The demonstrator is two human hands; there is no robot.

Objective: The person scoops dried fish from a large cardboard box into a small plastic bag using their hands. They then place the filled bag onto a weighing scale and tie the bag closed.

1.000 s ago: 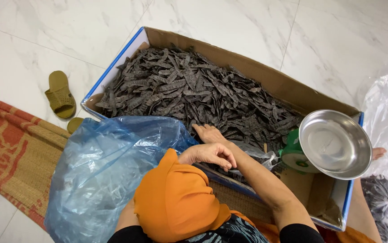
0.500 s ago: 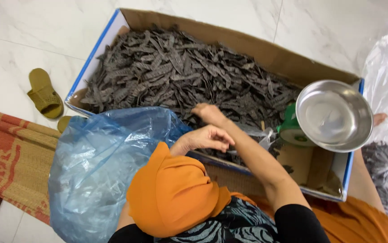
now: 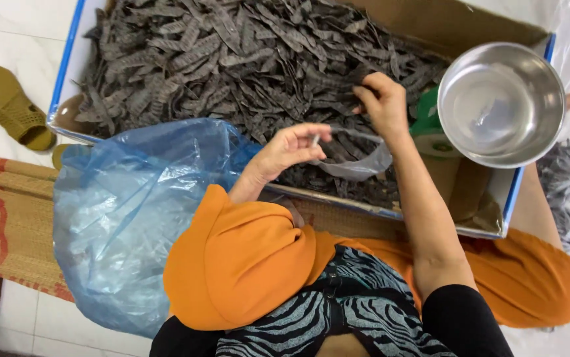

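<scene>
Right hand [image 3: 383,100] has reached further into the heaped dark pods [image 3: 232,59], pinching one; left hand [image 3: 288,149] pinches a small piece (box [image 3: 513,192] looks nearly full, bowl [image 3: 500,104] empty).

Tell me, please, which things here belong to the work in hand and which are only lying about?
In use: left hand, right hand, dark dried pods, cardboard box, small clear bag.
Lying about: olive sandal, woven mat.

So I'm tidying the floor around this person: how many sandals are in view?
2: one olive sandal on the white tiles left of the cardboard box; a second sandal shows only its tip beside the blue plastic bag.
</scene>
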